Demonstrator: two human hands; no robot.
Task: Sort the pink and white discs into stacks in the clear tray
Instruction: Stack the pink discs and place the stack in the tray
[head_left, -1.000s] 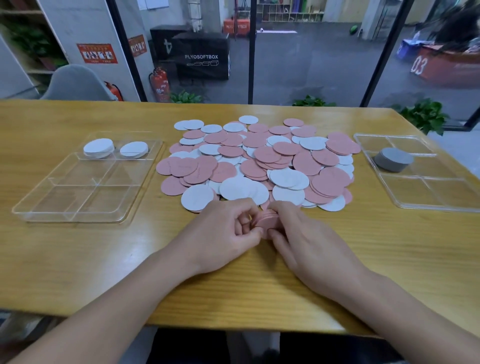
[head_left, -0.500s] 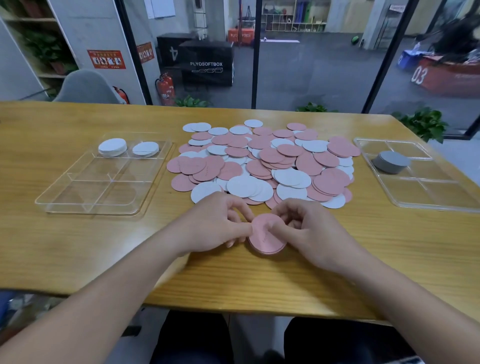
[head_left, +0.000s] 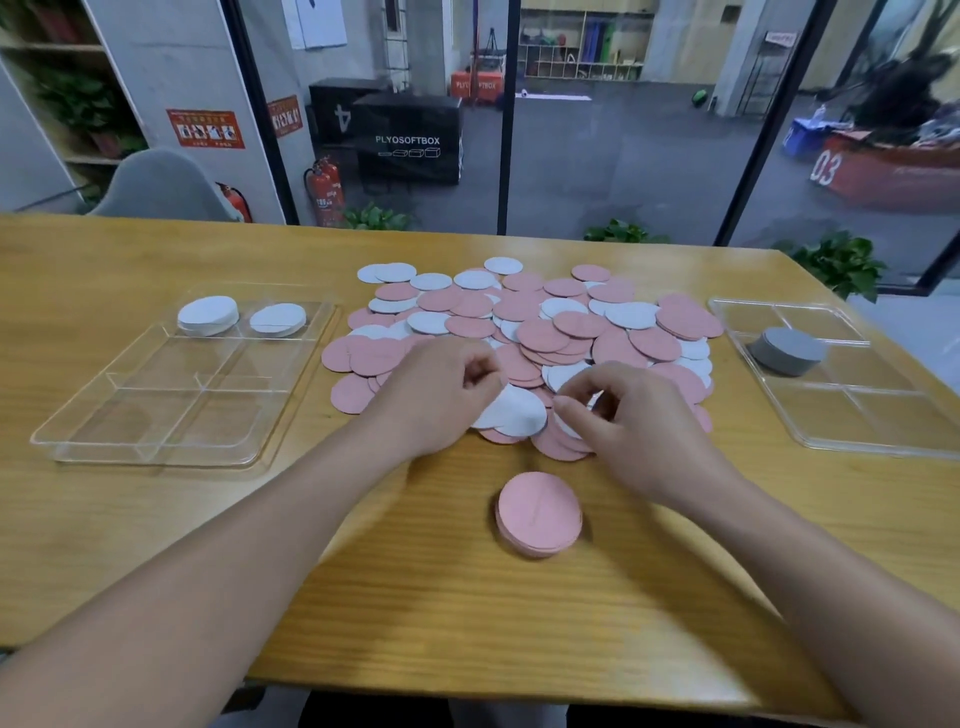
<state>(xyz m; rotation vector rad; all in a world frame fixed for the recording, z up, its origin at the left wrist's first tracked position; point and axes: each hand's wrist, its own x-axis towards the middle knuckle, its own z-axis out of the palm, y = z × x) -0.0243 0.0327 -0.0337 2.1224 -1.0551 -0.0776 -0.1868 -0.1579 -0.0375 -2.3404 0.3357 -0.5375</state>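
Pink stack (head_left: 538, 513) near, apart from both hands (fingers curled, grip contents unclear) over pile (head_left: 524, 332).

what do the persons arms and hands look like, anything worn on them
Both forearms are bare as far as the frame shows: no sleeves, gloves or watch visible. The left hand and right hand show no rings or markings that can be made out. Motion blur softens the left forearm's edge, so fine detail there cannot be told.

Both hands' curled fingertips hide what they touch in the disc pile (head_left: 524, 332); forearms run off-frame.
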